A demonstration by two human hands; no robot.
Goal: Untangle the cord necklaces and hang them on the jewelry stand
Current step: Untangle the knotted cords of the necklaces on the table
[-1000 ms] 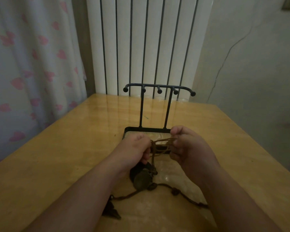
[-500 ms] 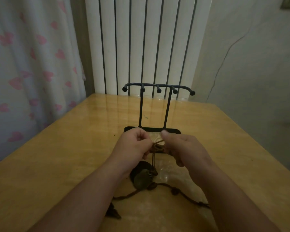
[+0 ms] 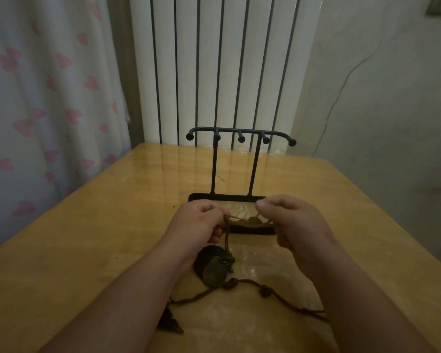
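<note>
The left hand (image 3: 199,222) was curled closed, pinching the brown cord necklaces (image 3: 241,220) between thumb and fingertips at its inner edge. The right hand (image 3: 293,225) was curled too, thumb raised on top, and held the other end of the same short stretch of cord, though the exact point of its grip was hidden under the fingers. Between the two hands the cord ran almost level, with a small tangle near the right hand. From the left hand's pinch a doubled strand dropped straight down to two dark round pendants (image 3: 211,267) lying overlapped on the counter (image 3: 87,238), just below the left hand and between the wrists. From the pendants more cord trailed along the counter under the forearms: one length with a knot (image 3: 265,291) ran toward the right forearm, another ran under the left forearm to a dark tassel-like piece (image 3: 169,324). Just beyond the hands stood the black jewelry stand (image 3: 239,130); its tray base was partly covered by the knuckles, and its two upright posts and hooked crossbar carried nothing. A tiny gold speck (image 3: 173,205) lay on the counter to the left of the left hand. Farther off rose a white radiator (image 3: 227,59), with a heart-patterned curtain (image 3: 36,98) off to the left.
</note>
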